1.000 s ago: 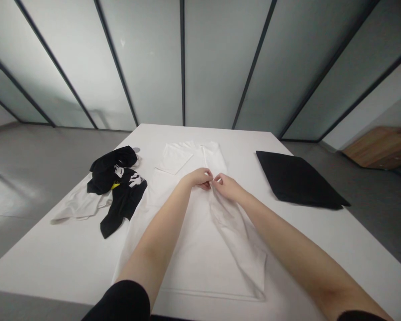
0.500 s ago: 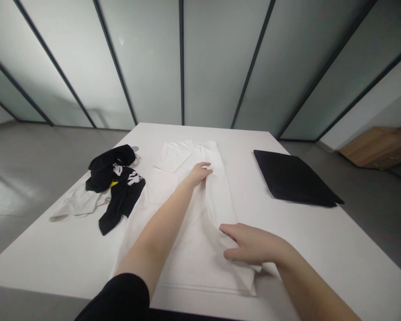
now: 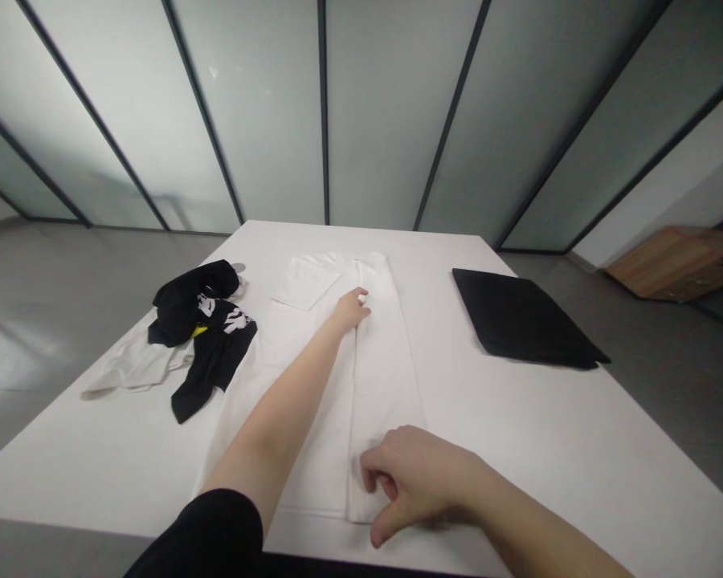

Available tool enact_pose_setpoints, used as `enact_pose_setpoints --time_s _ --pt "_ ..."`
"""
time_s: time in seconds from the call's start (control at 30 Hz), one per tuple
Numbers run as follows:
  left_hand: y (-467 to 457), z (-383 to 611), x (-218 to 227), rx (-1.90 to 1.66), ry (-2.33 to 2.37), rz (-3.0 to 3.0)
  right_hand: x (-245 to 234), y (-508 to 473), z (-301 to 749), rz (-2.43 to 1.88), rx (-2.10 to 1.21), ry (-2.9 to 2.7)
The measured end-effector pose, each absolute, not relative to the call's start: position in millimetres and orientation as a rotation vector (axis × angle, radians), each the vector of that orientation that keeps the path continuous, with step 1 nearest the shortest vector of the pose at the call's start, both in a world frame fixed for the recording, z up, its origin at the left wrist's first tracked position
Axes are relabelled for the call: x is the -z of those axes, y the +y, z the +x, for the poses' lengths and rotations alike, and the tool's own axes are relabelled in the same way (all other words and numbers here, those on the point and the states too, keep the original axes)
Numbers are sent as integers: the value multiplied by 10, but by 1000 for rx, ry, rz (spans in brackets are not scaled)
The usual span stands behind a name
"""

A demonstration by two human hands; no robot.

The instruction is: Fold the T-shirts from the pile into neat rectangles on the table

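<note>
A white T-shirt [image 3: 313,393] lies along the middle of the table, a sleeve showing at its far left. Its right side is folded inward as a long strip [image 3: 386,369] running from the far end to the near hem. My left hand [image 3: 352,309] reaches to the upper part of that fold, fingers curled on the cloth, a bit of white between thumb and forefinger. Over the strip's near end is my right hand [image 3: 422,478], thumb and bent fingers apart, nothing visibly gripped. Part of the shirt is hidden under my left forearm.
Left of the shirt, a crumpled black garment with white and yellow print [image 3: 217,321] rests partly over a white cloth [image 3: 138,365]. A folded black item [image 3: 524,317] lies on the right of the white table [image 3: 494,449]. Frosted panels stand behind.
My right hand has moved left and nearer, and the shirt's right side now lies flat as a folded strip to the hem. My left hand stays near the upper fold.
</note>
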State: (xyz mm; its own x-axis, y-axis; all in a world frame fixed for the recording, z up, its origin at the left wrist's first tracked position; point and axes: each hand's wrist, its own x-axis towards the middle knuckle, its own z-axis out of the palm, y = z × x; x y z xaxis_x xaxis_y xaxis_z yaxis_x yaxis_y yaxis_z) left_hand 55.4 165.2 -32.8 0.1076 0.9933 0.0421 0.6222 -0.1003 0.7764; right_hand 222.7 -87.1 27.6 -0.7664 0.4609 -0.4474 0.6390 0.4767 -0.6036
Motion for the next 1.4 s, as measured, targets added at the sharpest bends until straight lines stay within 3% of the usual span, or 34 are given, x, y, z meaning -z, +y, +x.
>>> enact_pose_setpoints --time_s 0.2,0.47,0.7,0.87,0.97,1.1,1.23,1.3,1.4 --pt "1682 622 407 -974 1443 1612 -200 -1002 2151 850 871 2671" --pt "1758 738 516 -1176 1055 972 -160 -942 2161 754 862 2665" --pt "1823 730 562 -1246 904 827 -110 -919 2176 721 879 2693" --pt "1881 699 574 -1354 1088 1019 -94 -921 2190 733 946 2710" --pt "1860 668 544 -1251 1366 1351 -88 -874 2216 756 1152 2732" --pt "1718 725 440 -1031 1620 1944 11 -711 2260 1144 1360 2913" --pt "1509 919 372 -865 1528 2295 250 -523 2306 1697 853 3133" --pt "1414 1005 397 -718 1452 2359 355 -492 2318 1734 594 3005" --pt "1323 1060 484 -564 1422 2356 405 -562 2297 1658 455 2799"
